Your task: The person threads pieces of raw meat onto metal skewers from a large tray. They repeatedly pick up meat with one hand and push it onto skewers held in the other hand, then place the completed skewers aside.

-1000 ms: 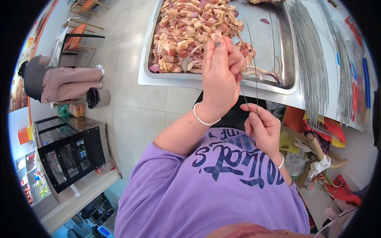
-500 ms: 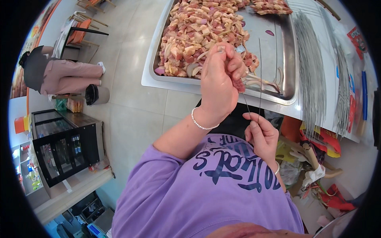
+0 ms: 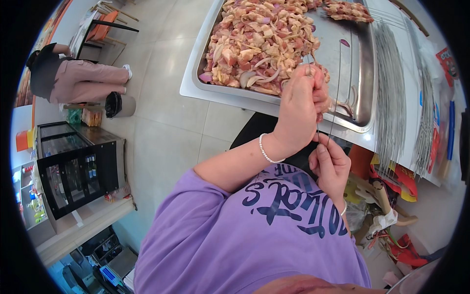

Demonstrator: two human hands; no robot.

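Observation:
My left hand (image 3: 299, 110), with a bead bracelet on its wrist, is closed around raw meat (image 3: 319, 116) on a thin metal skewer. Most of that meat is hidden by the fingers. Just below it, my right hand (image 3: 330, 162) pinches the lower ends of two thin metal rods; one runs up into the left hand's meat. The other, a bare skewer (image 3: 336, 93), stands up beside the left hand. Past my hands lies a steel tray (image 3: 361, 93) heaped with marinated meat chunks (image 3: 259, 44) and onion slices. My left fingers are over the heap's near right edge.
Finished meat skewers (image 3: 347, 11) lie at the tray's far right. Many bare metal skewers (image 3: 390, 98) are bundled on the white table right of it. A blue rod (image 3: 451, 130) lies farther right. Over the floor to the left are a bin (image 3: 120, 105), a person (image 3: 83, 78) and a glass-fronted cooler (image 3: 78, 171).
My left hand has shifted right and come closer to my right hand. The meat that showed below its fingers is now mostly covered. The whole view has shifted slightly.

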